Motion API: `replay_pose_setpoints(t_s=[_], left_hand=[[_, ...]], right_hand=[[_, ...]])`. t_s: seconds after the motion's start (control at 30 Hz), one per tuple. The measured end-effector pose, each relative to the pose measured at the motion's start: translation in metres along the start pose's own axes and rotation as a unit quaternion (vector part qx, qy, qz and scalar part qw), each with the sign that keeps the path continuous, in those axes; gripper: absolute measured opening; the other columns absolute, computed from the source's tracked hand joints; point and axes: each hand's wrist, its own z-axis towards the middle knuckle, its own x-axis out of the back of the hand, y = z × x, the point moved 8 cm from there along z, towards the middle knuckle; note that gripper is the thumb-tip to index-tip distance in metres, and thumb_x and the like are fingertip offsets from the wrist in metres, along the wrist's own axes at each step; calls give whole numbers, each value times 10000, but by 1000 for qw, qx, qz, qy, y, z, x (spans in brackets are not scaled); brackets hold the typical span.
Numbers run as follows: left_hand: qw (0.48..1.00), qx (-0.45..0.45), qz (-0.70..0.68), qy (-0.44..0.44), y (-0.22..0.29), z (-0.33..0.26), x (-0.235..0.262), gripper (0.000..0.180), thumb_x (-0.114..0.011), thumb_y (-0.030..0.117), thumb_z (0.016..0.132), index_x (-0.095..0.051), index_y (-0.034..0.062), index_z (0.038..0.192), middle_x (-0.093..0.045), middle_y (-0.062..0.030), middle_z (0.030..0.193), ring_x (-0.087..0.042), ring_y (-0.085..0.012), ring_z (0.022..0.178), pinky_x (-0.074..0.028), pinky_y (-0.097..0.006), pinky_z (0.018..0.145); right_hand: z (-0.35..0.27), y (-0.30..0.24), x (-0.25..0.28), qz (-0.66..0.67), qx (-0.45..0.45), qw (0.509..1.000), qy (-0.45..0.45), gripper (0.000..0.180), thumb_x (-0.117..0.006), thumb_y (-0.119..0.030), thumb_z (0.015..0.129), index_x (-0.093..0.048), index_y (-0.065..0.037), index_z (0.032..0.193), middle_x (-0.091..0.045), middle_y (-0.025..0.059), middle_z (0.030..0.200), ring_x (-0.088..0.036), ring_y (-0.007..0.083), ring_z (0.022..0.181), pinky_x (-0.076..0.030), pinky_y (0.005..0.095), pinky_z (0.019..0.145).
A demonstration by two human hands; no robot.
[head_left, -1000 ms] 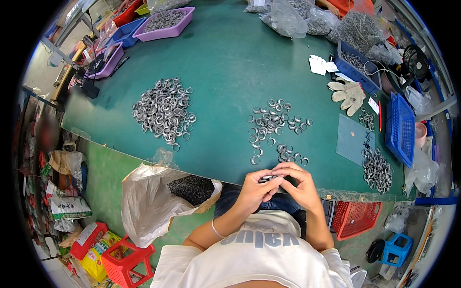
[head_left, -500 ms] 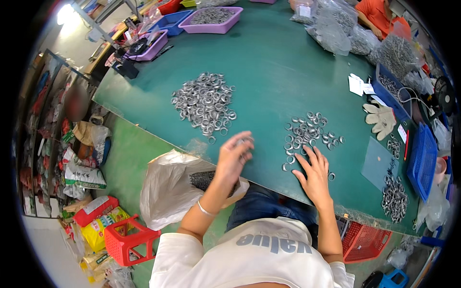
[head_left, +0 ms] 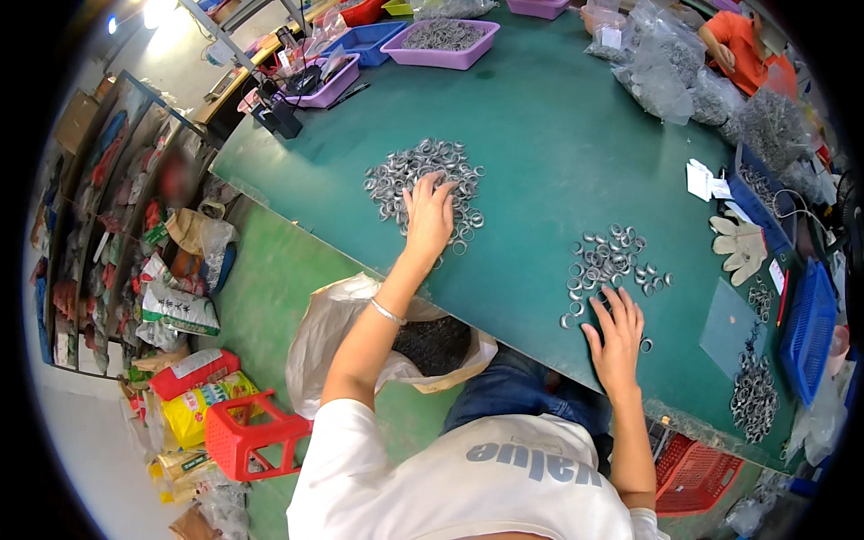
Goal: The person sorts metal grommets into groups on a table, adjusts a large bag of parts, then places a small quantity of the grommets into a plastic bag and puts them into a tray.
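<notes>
Two ring heaps [head_left: 423,175], [head_left: 607,261], one hand [head_left: 430,216], [head_left: 617,335] on each.

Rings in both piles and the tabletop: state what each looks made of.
Rings under the left hand and by the right hand: probably bare metal, silvery grey with glints. Tabletop: green, matte, smooth covering; material unclear.
</notes>
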Motion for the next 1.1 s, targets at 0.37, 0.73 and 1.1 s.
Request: replay_pose_setpoints(t_s=[0.37,0.73,1.1], left_hand=[[752,-339,-455,-336,252,-73,144,304,-505,32,804,-587,0,1095,-514,-189,1182,-506,-394,1064,-439,-499,851],[782,-351,-500,123,243,-85,228,129,-605,91,821,-657,-14,768,-659,-80,942,-586,-218,740,-530,-363,686],[977,164,139,-6,-35,-145,214,503,-670,146,781,-504,-4,1232,-435,-245,1324,-451,-376,1205,-356,-398,1004]], right_hand=[[5,-37,-34,-30,107,988,-105,385,-632,-232,794,-585,-101,1153,-462,107,1297,-325,309,1296,-218,538,1049],[-11,-100,-9,257,148,954,33,186,-625,36,698,-637,4,881,-600,101,884,-563,276,765,-421,388,654],[-39,-120,-123,304,-56,947,-90,204,-631,-122,831,-477,0,776,-475,132,703,-490,289,663,-411,374,639]])
